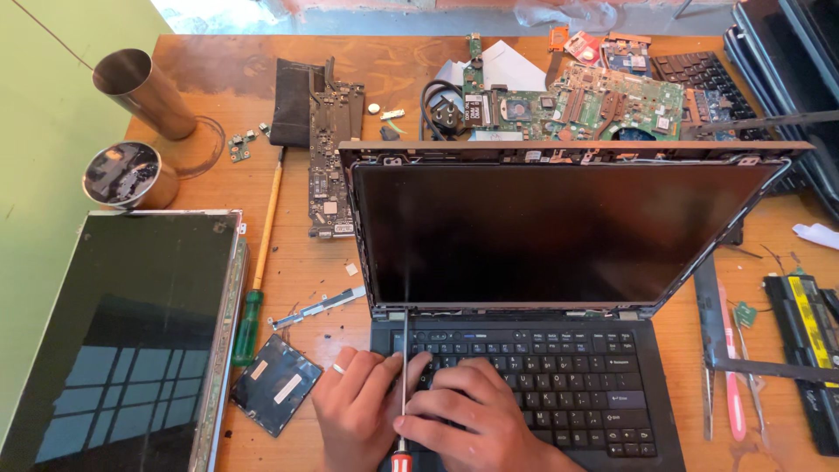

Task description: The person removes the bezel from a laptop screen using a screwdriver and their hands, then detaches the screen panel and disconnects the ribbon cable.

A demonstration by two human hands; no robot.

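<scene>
An open black laptop (559, 236) with its screen bezel removed stands in the middle of a wooden table (297, 280). My right hand (472, 411) grips a thin screwdriver (403, 376) with a red handle; its tip points at the lower left hinge area of the screen. Beside it, my left hand (358, 406) rests on the left end of the keyboard (559, 385), fingers steadying the shaft. A ring sits on one left finger.
A loose display panel (122, 341) lies at the left. Two metal cups (140, 87) stand far left. A green-handled screwdriver (258, 280), a long circuit board (332, 149), a small dark plate (275, 383), motherboards (603, 100), a battery (804, 341) and a pink tool (732, 376) surround the laptop.
</scene>
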